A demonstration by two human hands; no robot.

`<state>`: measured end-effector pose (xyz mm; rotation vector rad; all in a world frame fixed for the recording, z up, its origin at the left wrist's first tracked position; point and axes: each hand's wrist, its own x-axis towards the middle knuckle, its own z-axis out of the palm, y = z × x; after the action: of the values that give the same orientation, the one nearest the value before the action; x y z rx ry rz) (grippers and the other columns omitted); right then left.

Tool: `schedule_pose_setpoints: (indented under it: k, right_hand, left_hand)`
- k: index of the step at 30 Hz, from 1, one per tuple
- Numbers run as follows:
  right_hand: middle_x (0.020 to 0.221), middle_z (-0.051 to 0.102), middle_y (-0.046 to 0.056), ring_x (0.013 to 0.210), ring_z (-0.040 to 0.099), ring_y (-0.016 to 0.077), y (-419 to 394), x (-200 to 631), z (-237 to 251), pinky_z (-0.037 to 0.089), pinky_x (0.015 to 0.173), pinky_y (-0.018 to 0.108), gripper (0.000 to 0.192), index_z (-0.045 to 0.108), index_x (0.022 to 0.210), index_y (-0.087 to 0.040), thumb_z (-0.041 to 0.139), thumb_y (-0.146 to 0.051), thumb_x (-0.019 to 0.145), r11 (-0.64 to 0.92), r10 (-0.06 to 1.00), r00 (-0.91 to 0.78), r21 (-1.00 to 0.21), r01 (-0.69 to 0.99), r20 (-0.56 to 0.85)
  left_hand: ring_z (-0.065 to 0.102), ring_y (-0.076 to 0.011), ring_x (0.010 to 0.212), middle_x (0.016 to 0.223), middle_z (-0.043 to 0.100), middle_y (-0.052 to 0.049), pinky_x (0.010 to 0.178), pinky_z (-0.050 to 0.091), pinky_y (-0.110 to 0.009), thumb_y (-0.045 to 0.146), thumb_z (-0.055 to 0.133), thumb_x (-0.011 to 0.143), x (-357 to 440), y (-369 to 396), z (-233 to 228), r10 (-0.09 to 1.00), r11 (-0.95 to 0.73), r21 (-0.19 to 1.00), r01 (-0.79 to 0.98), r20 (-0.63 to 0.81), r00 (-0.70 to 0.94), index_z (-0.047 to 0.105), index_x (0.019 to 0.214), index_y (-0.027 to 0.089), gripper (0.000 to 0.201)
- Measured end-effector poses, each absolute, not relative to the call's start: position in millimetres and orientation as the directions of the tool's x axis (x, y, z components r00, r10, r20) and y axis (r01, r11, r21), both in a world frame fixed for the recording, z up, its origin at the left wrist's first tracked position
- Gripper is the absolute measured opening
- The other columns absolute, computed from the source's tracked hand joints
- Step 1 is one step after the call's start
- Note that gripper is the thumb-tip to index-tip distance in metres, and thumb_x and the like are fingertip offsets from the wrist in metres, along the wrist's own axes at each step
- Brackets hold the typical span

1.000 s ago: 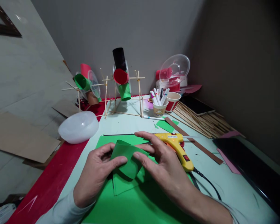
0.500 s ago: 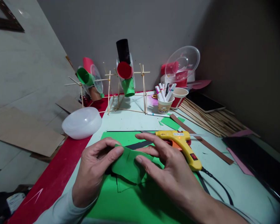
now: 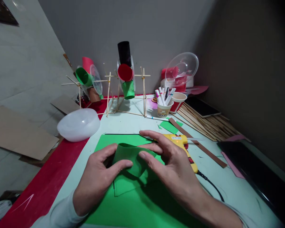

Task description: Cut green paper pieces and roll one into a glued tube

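Note:
Between my two hands a small piece of green paper [image 3: 130,156] is bent into a curve, with its upper edge folded over. My left hand [image 3: 101,174] pinches its left side, thumb on the near face. My right hand [image 3: 171,167] grips the right side between thumb and fingers. Both are held above a larger green sheet [image 3: 133,209] lying on the table, which has a thin dark outline drawn on it. Just beyond my right hand lies a yellow hot glue gun [image 3: 180,141], partly covered by that hand.
Behind stand a stick frame [image 3: 144,91] bearing coloured paper tubes and a similar model [image 3: 85,77]. A translucent bowl [image 3: 79,125] sits at left. At right are a marker cup [image 3: 164,109], a red paper cup [image 3: 178,102], wooden sticks [image 3: 197,122], a brown strip [image 3: 199,144] and a black slab [image 3: 249,177].
The green piece has been bent round further, and its top edge now curls over. My left thumb has shifted lower and to the right across it. The view has moved slightly.

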<state>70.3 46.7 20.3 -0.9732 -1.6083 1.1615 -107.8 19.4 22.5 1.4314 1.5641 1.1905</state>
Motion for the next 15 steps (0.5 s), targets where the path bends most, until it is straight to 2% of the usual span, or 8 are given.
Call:
schedule_pose_setpoints:
  k: [2,4,6,8,11,13,14,15]
  right_hand:
    - [0.095,0.078,0.001,0.093,0.072,0.0195,45.2,71.1,22.1,0.053,0.086,0.033,0.036,0.056,0.123,-0.025,0.064,-0.026,0.089,0.309,0.909,-0.310,-0.950,0.045,0.280]
    - [0.095,0.078,0.000,0.095,0.072,0.0194,43.8,71.9,23.2,0.049,0.096,0.036,0.034,0.054,0.122,-0.026,0.065,-0.024,0.089,0.354,0.883,-0.326,-0.935,-0.007,0.337]
    - [0.099,0.078,0.000,0.098,0.072,0.0195,43.4,72.5,22.9,0.048,0.098,0.037,0.036,0.053,0.121,-0.027,0.066,-0.022,0.088,0.377,0.866,-0.335,-0.925,-0.052,0.372]
    - [0.111,0.074,0.000,0.107,0.068,0.0191,44.7,72.7,21.3,0.047,0.100,0.036,0.040,0.054,0.122,-0.029,0.067,-0.019,0.086,0.396,0.854,-0.337,-0.915,-0.076,0.397]
    - [0.124,0.067,0.002,0.117,0.062,0.0190,49.0,71.8,18.5,0.047,0.100,0.033,0.040,0.057,0.120,-0.028,0.066,-0.015,0.084,0.348,0.876,-0.316,-0.931,-0.109,0.364]
    - [0.119,0.068,0.003,0.114,0.063,0.0181,51.6,71.0,17.6,0.049,0.094,0.030,0.032,0.059,0.116,-0.026,0.065,-0.018,0.085,0.224,0.913,-0.309,-0.961,-0.165,0.266]
    - [0.112,0.070,0.003,0.107,0.065,0.0169,52.3,70.7,17.4,0.051,0.089,0.028,0.025,0.060,0.112,-0.025,0.064,-0.022,0.088,0.144,0.922,-0.329,-0.969,-0.201,0.205]
    - [0.102,0.070,0.002,0.097,0.067,0.0156,52.4,70.5,17.3,0.052,0.082,0.026,0.017,0.061,0.107,-0.024,0.062,-0.027,0.090,0.067,0.917,-0.368,-0.971,-0.231,0.151]
  left_hand:
    - [0.058,-0.0173,0.062,0.066,0.065,0.000,0.058,0.045,-0.027,0.028,0.079,0.072,-108.8,16.0,20.0,0.952,-0.185,0.879,0.439,0.271,-0.142,0.074,0.070,0.025,0.007]
    - [0.059,-0.0176,0.064,0.068,0.065,0.000,0.060,0.046,-0.029,0.021,0.073,0.078,-110.8,12.4,18.9,0.886,-0.379,0.805,0.456,0.459,-0.074,0.074,0.074,0.027,0.008]
    - [0.062,-0.0196,0.071,0.073,0.068,0.000,0.067,0.050,-0.032,0.013,0.070,0.079,-114.3,9.0,19.5,0.782,-0.542,0.689,0.482,0.623,-0.012,0.075,0.084,0.031,0.019]
    - [0.064,-0.0219,0.077,0.080,0.070,-0.002,0.071,0.051,-0.035,0.010,0.068,0.078,-119.8,5.7,20.8,0.677,-0.643,0.536,0.547,0.732,0.079,0.075,0.098,0.034,0.033]
    - [0.063,-0.0237,0.087,0.091,0.071,-0.005,0.080,0.050,-0.039,0.010,0.057,0.082,-129.7,1.2,21.6,0.542,-0.699,0.281,0.658,0.808,0.230,0.067,0.122,0.035,0.048]
    - [0.060,-0.0236,0.088,0.094,0.071,-0.006,0.083,0.048,-0.040,0.010,0.054,0.082,-134.0,-0.3,20.7,0.476,-0.682,0.144,0.717,0.832,0.286,0.063,0.127,0.034,0.052]
    - [0.059,-0.0231,0.085,0.093,0.071,-0.006,0.082,0.047,-0.040,0.010,0.056,0.080,-134.7,-0.4,19.8,0.457,-0.664,0.117,0.738,0.845,0.277,0.065,0.124,0.034,0.051]
    - [0.058,-0.0223,0.083,0.089,0.071,-0.004,0.081,0.047,-0.038,0.010,0.059,0.078,-134.3,0.1,18.8,0.486,-0.642,0.168,0.748,0.844,0.227,0.068,0.118,0.036,0.048]
